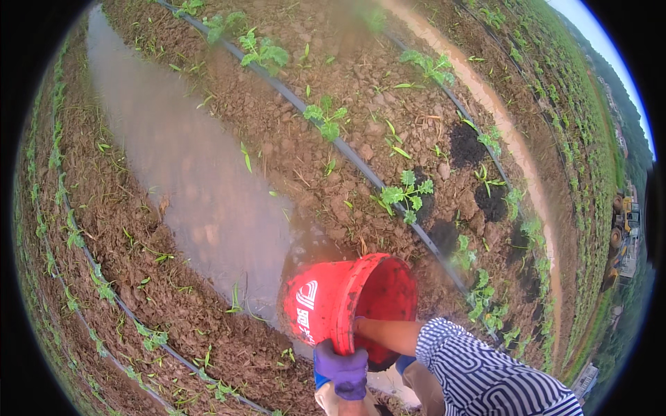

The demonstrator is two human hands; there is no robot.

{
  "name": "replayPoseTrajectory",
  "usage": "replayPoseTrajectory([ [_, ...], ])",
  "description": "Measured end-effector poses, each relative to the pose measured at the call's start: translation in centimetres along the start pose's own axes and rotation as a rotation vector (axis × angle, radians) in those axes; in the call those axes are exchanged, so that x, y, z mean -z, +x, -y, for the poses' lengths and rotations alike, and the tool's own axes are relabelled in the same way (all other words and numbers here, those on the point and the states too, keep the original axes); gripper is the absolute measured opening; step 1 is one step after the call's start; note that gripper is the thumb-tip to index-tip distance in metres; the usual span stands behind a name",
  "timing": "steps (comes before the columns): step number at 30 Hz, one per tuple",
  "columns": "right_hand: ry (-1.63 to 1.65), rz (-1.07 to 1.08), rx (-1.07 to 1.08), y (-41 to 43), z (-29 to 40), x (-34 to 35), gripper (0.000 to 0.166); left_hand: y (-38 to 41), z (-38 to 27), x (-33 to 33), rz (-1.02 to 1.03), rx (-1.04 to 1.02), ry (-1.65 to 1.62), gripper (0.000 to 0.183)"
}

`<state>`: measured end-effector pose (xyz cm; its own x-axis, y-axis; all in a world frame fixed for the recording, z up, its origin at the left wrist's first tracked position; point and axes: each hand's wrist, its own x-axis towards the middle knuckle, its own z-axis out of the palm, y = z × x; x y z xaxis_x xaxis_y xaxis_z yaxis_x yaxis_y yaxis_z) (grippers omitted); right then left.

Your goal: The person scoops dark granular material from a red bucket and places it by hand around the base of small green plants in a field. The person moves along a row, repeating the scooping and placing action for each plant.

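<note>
A red plastic bucket [333, 291] bearing white printing lies tipped on its side before me, its mouth facing right. Dark dirt smears its inner wall. My left hand [343, 369], in a purple glove, grips the bucket's rim at the near side. My right forearm [390, 333], below a striped sleeve, reaches into the mouth. Only a sliver of my right hand [357, 324] shows at the rim; its fingers are hidden. Beyond the bucket, a leafy seedling [407, 196] grows beside a black drip-irrigation hose [359, 161], with dark crumbly material on the soil nearby.
Muddy water [208, 197] fills the furrow at left and beyond the bucket. Several dark heaps [466, 144] dot the bed at right. Another drip hose [125, 307] runs along the left bed. A narrow wet furrow [515, 140] and a yellow machine [630, 218] lie farther right.
</note>
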<state>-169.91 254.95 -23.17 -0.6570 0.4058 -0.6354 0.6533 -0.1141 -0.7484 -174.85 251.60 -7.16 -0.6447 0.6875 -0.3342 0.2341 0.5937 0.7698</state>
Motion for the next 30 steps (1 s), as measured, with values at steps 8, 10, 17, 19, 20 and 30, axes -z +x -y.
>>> replayPoseTrajectory([
  [8, 1.15, 0.372, -0.108, -2.2, 0.9, 2.6, 0.023, 2.0, 1.4, 0.0, -0.21, 0.045, -0.132, 0.044],
  [10, 1.267, 0.345, -0.159, -4.5, 3.7, 7.8, 0.021, 2.3, 2.5, 0.3, -0.211, -0.015, -0.093, 0.043],
  [17, 1.135, 0.001, 0.421, -3.5, 3.9, 25.1, 0.014, 3.3, 2.4, 0.8, -0.23, -0.006, -0.026, 0.046],
  [19, 1.223, -0.187, 0.342, -2.3, 4.1, 30.5, 0.011, 3.4, 2.4, 0.3, -0.198, -0.037, -0.004, 0.047],
  [20, 1.283, -0.317, 0.356, -1.1, 3.8, 32.5, 0.009, 3.5, 2.4, 0.3, -0.189, -0.052, 0.006, 0.047],
  [30, 0.634, -0.966, -0.053, 7.0, -1.1, 43.5, 0.044, 3.0, 3.8, -1.2, -0.164, -0.045, -0.137, 0.05],
])
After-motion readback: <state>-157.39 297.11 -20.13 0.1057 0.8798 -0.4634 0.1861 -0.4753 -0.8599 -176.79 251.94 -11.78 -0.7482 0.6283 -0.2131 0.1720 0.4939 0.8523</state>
